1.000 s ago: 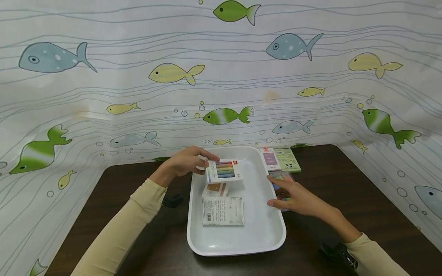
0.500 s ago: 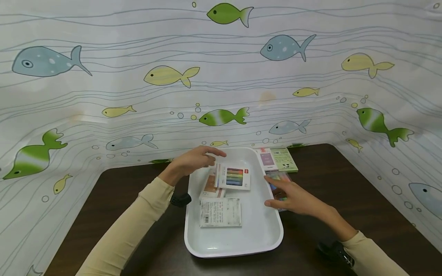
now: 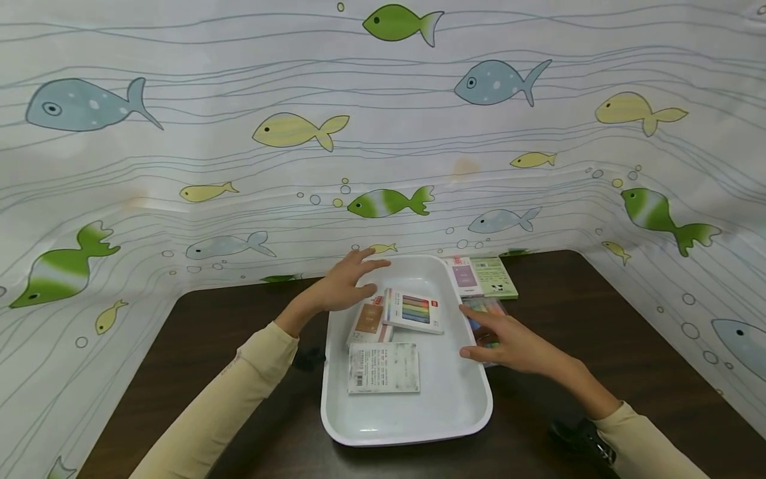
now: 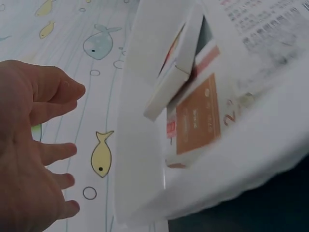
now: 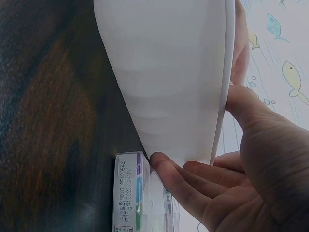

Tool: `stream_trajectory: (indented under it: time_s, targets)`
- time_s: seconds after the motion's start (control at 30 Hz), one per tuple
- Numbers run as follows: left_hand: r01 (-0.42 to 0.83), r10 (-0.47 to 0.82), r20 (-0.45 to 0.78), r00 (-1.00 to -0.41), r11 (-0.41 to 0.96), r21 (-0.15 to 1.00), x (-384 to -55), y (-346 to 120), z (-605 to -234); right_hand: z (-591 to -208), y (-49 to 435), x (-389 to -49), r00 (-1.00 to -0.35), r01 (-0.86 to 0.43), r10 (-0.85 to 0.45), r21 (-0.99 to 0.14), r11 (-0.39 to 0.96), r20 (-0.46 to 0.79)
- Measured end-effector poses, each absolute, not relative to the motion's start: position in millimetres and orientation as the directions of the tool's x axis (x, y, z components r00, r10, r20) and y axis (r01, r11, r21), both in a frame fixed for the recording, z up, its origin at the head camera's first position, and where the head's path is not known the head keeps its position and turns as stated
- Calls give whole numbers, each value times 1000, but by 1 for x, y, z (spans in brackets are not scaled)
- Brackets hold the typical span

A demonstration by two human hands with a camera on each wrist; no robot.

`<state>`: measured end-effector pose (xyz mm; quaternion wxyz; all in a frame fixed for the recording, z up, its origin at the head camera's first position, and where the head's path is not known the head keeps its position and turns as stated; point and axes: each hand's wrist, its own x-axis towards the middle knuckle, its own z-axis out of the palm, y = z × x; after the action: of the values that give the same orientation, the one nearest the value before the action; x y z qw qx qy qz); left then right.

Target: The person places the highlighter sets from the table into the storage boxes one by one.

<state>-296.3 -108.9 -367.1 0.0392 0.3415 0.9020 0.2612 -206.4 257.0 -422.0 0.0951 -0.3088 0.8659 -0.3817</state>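
The left hand [image 3: 344, 286] is free, fingers spread, beside the far left of the tray [image 3: 443, 399]; the right hand [image 3: 509, 339] holds the tray's right rim, thumb over it, fingertips on the outer wall; inside, the rainbow box [image 3: 414, 311] overlaps the brown box [image 3: 366, 322], above the grey box [image 3: 384, 368]; a green box [image 3: 495, 277] lies beyond on the counter [image 3: 598, 319].

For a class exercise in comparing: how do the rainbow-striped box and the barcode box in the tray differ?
The rainbow-striped box shows bright colours; the barcode box, dark print and grey smudges. The rainbow-striped box lies aslant; the barcode box sits nearly straight in the head view. The rainbow-striped box lies farther back than the barcode box. Both lie in the white tray.
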Motion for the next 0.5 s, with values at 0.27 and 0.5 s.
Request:
stream_trajectory:
  time_s: [0.27,0.5]
  targets:
    - [593,584,201,-786,623,510,-299,-136,-389,-422,260,-206,-798,-454,-600,-718,528,64]
    - [560,540,253,-803,539,629,-306,-170,-412,-424,258,-209,-791,-451,-609,-730,514,59]
